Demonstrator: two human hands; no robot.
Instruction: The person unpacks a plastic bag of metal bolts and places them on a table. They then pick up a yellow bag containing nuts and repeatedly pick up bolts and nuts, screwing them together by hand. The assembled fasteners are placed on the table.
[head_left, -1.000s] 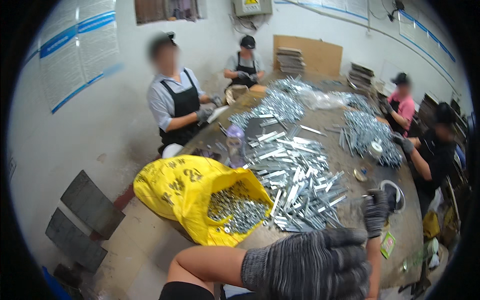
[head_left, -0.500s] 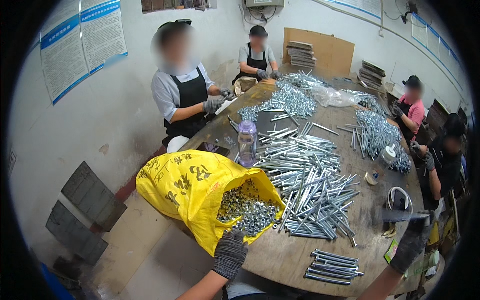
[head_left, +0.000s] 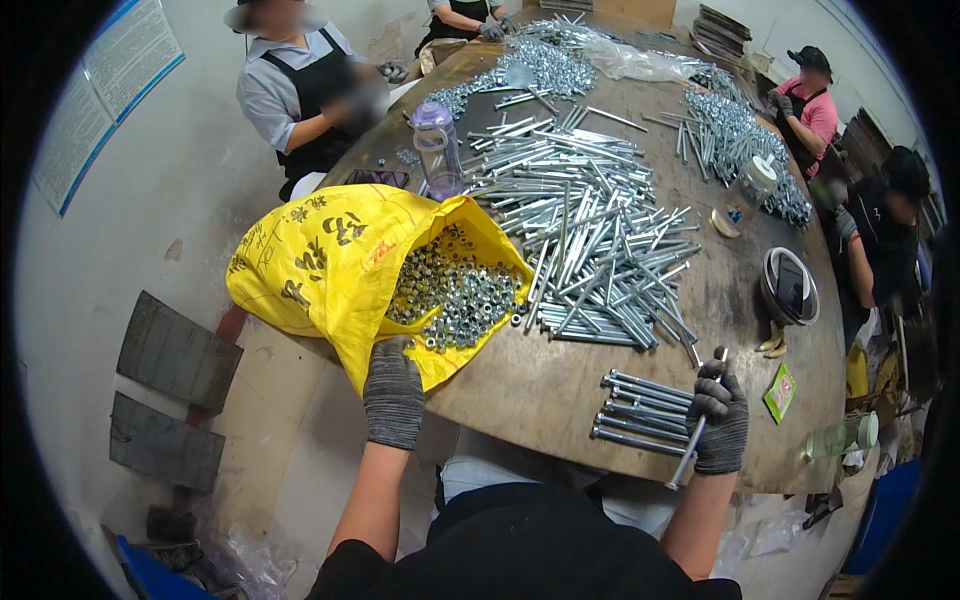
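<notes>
A yellow woven sack (head_left: 345, 255) lies open at the table's near left edge, with a heap of small metal nuts (head_left: 455, 290) in its mouth. My left hand (head_left: 393, 392), in a dark grey knit glove, is at the sack's lower lip beside the nuts. Its fingers look drawn together, and what they hold is hidden. My gloved right hand (head_left: 718, 420) grips a long steel bolt (head_left: 690, 450), which slants down past the palm. Just left of that hand, several bolts (head_left: 640, 412) lie side by side in a row.
Beyond the row spreads a big pile of long bolts (head_left: 590, 220). A purple-lidded bottle (head_left: 437, 150) stands behind the sack. To the right are a bowl with a phone (head_left: 790, 285), a green packet (head_left: 780, 392) and a jar (head_left: 745, 195). Co-workers (head_left: 305, 95) sit around the table (head_left: 520, 400).
My right hand has come inward from the right edge and now holds a bolt by the row. My left hand stays at the sack's lip. The view has tilted down.
</notes>
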